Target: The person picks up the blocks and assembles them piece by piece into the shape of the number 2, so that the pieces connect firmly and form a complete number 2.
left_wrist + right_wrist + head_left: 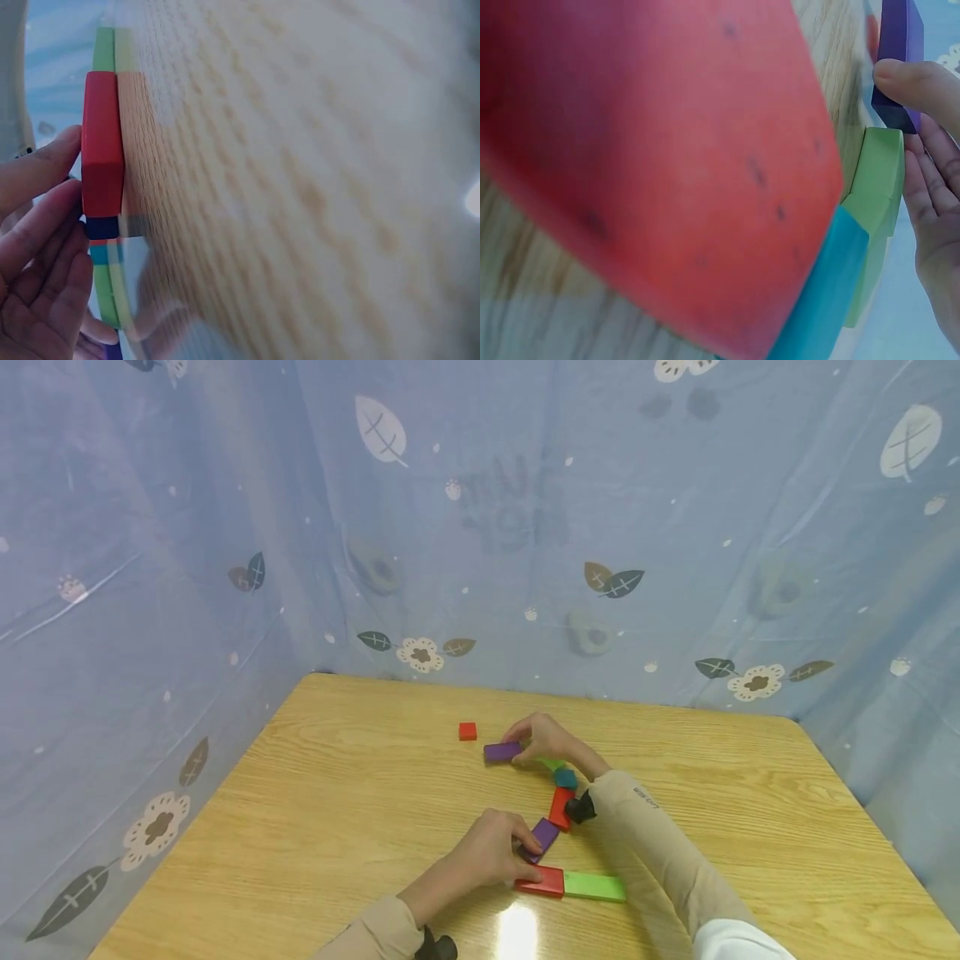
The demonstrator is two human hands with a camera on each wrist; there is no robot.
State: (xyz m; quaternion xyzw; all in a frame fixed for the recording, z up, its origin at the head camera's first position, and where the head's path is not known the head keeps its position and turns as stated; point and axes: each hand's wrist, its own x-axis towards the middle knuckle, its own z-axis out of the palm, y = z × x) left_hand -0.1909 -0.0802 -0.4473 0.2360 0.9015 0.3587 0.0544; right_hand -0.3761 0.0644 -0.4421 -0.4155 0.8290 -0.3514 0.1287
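My right hand (546, 739) pinches a purple block (502, 752) between thumb and fingers at the far end of a curved row of flat blocks. In the right wrist view, the purple block (900, 56) sits just beyond a green block (877, 169). Nearer, my left hand (491, 850) touches a red block (550, 882) with its thumb, while its index finger reaches a second purple block (543, 835). The left wrist view shows the thumb against the red block (103, 142). A light green block (594, 886) adjoins this red block on the right.
Between the hands, the row includes another red block (560, 807) and a teal block (566, 778). A small red block (467, 731) lies apart at the back left. The wooden table (360, 777) meets a patterned blue curtain (480, 527) behind and at the sides.
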